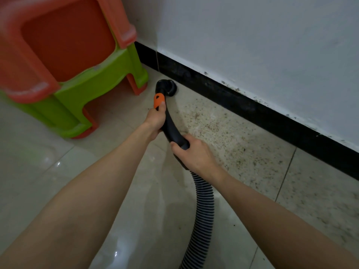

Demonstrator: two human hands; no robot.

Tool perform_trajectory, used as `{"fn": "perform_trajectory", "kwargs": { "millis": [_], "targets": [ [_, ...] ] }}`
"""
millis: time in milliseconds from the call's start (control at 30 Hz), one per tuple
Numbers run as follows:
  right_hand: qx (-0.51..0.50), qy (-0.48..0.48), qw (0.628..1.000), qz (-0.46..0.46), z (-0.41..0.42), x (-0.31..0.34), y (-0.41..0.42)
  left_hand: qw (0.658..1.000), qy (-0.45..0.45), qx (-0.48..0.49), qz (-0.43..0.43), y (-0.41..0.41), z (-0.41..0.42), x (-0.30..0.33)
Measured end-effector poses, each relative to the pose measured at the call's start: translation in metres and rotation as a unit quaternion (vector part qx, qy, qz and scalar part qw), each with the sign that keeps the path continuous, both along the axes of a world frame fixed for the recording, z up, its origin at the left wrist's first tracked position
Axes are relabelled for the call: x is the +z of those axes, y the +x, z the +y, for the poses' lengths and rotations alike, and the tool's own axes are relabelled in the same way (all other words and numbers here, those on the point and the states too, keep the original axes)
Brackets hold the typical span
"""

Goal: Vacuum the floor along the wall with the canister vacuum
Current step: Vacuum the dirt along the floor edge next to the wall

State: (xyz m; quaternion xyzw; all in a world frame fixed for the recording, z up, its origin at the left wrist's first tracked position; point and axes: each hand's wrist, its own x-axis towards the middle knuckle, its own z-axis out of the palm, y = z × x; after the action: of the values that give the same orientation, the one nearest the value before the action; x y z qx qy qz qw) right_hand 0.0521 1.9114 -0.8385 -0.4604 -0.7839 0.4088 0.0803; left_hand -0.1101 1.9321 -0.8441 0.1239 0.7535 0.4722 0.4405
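Note:
A black curved vacuum handle (172, 129) with an orange slider (159, 99) ends in a round black brush nozzle (167, 88) that sits on the floor against the black baseboard (252, 107). My left hand (155, 118) grips the handle just below the orange part. My right hand (194, 152) grips its lower end, where the ribbed grey hose (204, 210) begins and runs down out of view. Brown crumbs and dust (233, 136) lie scattered on the pale tiles along the wall, to the right of the nozzle. The canister is not in view.
Stacked plastic stools, orange over green (77, 78), stand in the corner just left of the nozzle. The white wall (252, 35) runs diagonally to the right, with dirt specks above the baseboard. Glossy tile floor (48, 162) spreads to the left.

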Motion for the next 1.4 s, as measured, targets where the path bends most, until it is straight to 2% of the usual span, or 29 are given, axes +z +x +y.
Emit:
{"fn": "perform_trajectory", "kwargs": {
  "millis": [200,500,700,1067,1400],
  "targets": [
    [0.039,-0.012,0.999,-0.007,-0.009,0.006,-0.016,0.999,0.0,0.04,0.001,-0.019,-0.02,-0.002],
    [0.014,0.008,0.999,-0.048,-0.019,0.006,0.013,0.999,0.002,-0.016,-0.045,0.011,-0.022,0.004],
    [-0.013,0.067,0.997,-0.035,-0.003,0.02,0.025,0.998,0.047,-0.007,0.031,0.029,0.002,0.022],
    [-0.046,0.111,0.992,-0.048,-0.009,0.038,0.07,0.997,0.057,-0.051,0.021,0.073,0.011,0.039],
    [-0.089,0.112,0.989,-0.032,-0.03,0.056,0.127,0.991,0.049,-0.12,0.031,0.138,0.003,0.067]
  ]
}}
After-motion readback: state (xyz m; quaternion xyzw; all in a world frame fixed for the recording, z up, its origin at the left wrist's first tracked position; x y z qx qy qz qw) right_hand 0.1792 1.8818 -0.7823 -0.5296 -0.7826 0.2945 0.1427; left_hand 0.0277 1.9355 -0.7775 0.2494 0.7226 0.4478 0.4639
